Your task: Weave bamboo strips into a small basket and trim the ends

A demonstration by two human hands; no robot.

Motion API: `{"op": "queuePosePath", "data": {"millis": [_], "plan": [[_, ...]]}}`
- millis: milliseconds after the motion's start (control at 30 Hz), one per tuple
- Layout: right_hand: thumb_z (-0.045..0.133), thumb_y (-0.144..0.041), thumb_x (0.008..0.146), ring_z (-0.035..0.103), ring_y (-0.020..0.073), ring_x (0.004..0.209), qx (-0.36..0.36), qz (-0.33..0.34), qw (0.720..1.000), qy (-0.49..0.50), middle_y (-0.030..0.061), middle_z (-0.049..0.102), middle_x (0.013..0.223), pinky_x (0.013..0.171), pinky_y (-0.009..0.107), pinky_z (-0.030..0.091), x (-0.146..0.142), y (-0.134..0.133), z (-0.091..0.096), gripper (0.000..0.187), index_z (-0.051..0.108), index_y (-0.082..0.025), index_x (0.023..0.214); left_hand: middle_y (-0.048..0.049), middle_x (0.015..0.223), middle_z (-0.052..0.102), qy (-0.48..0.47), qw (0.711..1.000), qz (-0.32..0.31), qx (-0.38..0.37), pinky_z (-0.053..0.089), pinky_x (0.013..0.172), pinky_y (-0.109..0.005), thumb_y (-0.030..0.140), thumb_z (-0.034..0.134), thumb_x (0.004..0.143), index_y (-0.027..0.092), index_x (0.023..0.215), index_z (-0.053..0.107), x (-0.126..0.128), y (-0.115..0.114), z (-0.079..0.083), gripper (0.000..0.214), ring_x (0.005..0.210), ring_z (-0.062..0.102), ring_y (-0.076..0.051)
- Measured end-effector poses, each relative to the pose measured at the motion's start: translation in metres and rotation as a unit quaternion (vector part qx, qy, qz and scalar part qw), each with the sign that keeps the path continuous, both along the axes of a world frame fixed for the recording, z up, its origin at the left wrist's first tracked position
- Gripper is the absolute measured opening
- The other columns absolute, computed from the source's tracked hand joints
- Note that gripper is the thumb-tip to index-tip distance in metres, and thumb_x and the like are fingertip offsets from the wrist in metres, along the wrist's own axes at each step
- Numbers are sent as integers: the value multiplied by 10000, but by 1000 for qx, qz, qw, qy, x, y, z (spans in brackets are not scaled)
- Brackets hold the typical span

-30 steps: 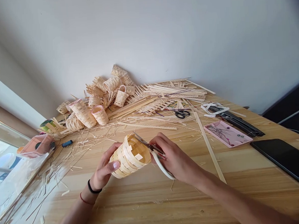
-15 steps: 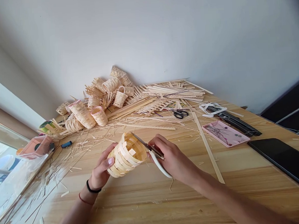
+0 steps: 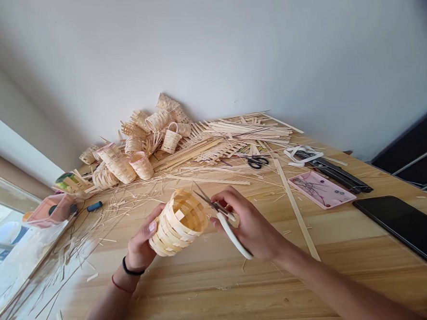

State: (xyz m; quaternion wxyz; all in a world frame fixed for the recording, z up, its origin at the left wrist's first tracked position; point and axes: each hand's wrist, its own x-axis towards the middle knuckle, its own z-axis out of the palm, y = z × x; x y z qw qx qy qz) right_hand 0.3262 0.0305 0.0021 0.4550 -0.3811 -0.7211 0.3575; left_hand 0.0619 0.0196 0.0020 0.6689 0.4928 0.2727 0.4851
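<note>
My left hand [image 3: 144, 239] grips a small woven bamboo basket [image 3: 177, 222] from below, with its open end turned toward my right hand. My right hand [image 3: 248, 223] is shut on a pair of white-handled scissors [image 3: 229, 231]. Their slim metal blades [image 3: 204, 197] are parted and point up and to the left, just beyond the basket's rim. The blades do not seem to touch the weave. A black band and a thin red cord circle my left wrist.
A heap of woven baskets [image 3: 136, 145] and bamboo strips [image 3: 248, 131] fills the table's back. Black scissors [image 3: 257, 162], a pink tray [image 3: 322, 189], a black phone or tablet [image 3: 405, 228] and a long loose strip [image 3: 296, 208] lie nearby. Shavings litter the wooden table [image 3: 221, 285].
The basket has rolled slightly in my left hand and tilted. My right hand has lifted the scissors a little, and their blades now stand further apart.
</note>
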Motion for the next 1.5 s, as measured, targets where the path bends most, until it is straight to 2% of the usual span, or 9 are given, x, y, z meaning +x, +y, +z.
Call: {"op": "queuePosePath", "data": {"millis": [267, 433, 567, 667, 800, 1000, 1167, 1367, 1500], "plan": [[706, -193, 900, 594, 219, 911, 15, 42, 999, -10, 53, 575, 1056, 794, 359, 519, -1, -2, -4, 236, 635, -232, 1121, -112, 947, 769, 17, 999, -40, -17, 524, 688, -318, 559, 749, 817, 125, 1088, 788, -2, 0, -6, 512, 785, 703, -252], [708, -208, 899, 590, 205, 871, 13, 29, 999, 6, 37, 564, 1029, 795, 360, 518, -1, -2, -2, 198, 628, -237, 1078, -108, 937, 794, -3, 999, -22, -27, 553, 710, -322, 567, 759, 825, 139, 1072, 819, 4, -1, 2, 498, 799, 732, -263], [729, -308, 912, 582, 208, 896, -40, 3, 998, 45, 26, 552, 1027, 799, 360, 509, 0, 0, -2, 181, 618, -247, 1043, -97, 973, 820, -35, 998, -15, -39, 591, 789, -343, 563, 781, 819, 177, 1094, 842, 9, -2, 10, 478, 863, 766, -285], [728, -392, 926, 548, 195, 845, -97, -8, 992, 84, 3, 526, 949, 782, 355, 481, 1, 1, -2, 214, 607, -248, 1026, -87, 903, 824, -37, 998, -20, -48, 593, 757, -333, 555, 787, 824, 184, 1060, 852, 10, -3, 11, 445, 817, 769, -274], [728, -444, 935, 497, 175, 802, -128, 9, 981, 142, -16, 489, 886, 753, 332, 451, 2, 2, -2, 256, 614, -247, 1052, -94, 841, 812, -10, 996, -52, -67, 575, 714, -321, 588, 783, 819, 154, 1047, 848, 9, -5, 10, 495, 760, 757, -264], [738, -445, 946, 465, 147, 761, -144, 61, 970, 184, -6, 482, 945, 714, 298, 457, 5, 2, 2, 292, 648, -256, 1148, -128, 889, 812, 40, 987, -107, -109, 522, 643, -302, 634, 784, 804, 113, 1018, 836, 8, -5, 9, 565, 737, 727, -246], [739, -427, 942, 502, 146, 790, -154, 118, 969, 156, 2, 482, 980, 713, 286, 482, 6, -4, 9, 239, 664, -257, 1093, -144, 1006, 827, 43, 982, -131, -127, 514, 658, -330, 644, 773, 817, 130, 1132, 826, 7, -6, 13, 605, 749, 738, -263], [735, -442, 953, 566, 171, 849, -138, 113, 976, 126, 13, 523, 986, 786, 332, 522, 6, -5, 8, 259, 664, -264, 1127, -168, 1044, 811, 45, 988, -113, -93, 528, 789, -391, 641, 736, 837, 122, 1156, 813, 5, -4, 7, 614, 905, 747, -335], [732, -491, 949, 582, 190, 886, -153, 96, 976, 121, 10, 532, 946, 788, 332, 530, 5, -4, 8, 292, 655, -266, 1117, -160, 1005, 810, 57, 988, -105, -95, 527, 780, -380, 643, 738, 834, 120, 1160, 813, 3, -3, 2, 620, 856, 737, -311]]}}
